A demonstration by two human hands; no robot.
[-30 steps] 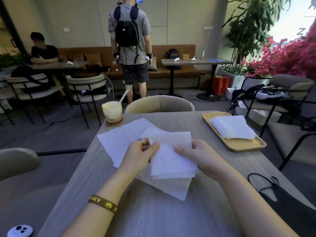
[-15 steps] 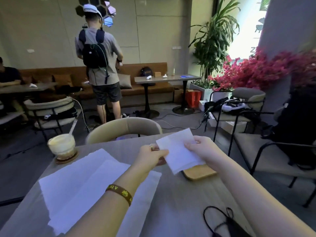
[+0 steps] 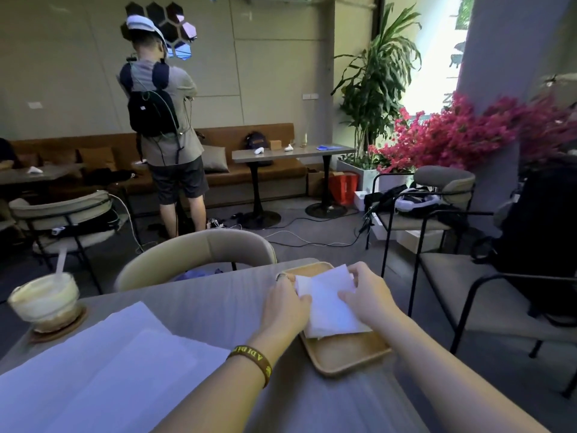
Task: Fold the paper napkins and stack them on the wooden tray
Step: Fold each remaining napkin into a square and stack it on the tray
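A folded white napkin (image 3: 327, 303) lies over the wooden tray (image 3: 346, 354) at the right side of the grey table, on top of other folded napkins whose edges show beneath it. My left hand (image 3: 285, 307) grips the napkin's left edge, a ring on one finger. My right hand (image 3: 368, 295) pinches its right edge from above. Unfolded white napkins (image 3: 103, 370) lie spread on the table at the lower left.
An iced drink with a straw (image 3: 46, 303) stands on a coaster at the table's left edge. A beige chair (image 3: 199, 254) faces me across the table. Black-framed chairs (image 3: 487, 295) stand to the right. A person with a backpack (image 3: 162, 126) stands farther back.
Both hands carried the folded napkin from the middle of the table to the right and lowered it onto the tray. The camera turned right and upward.
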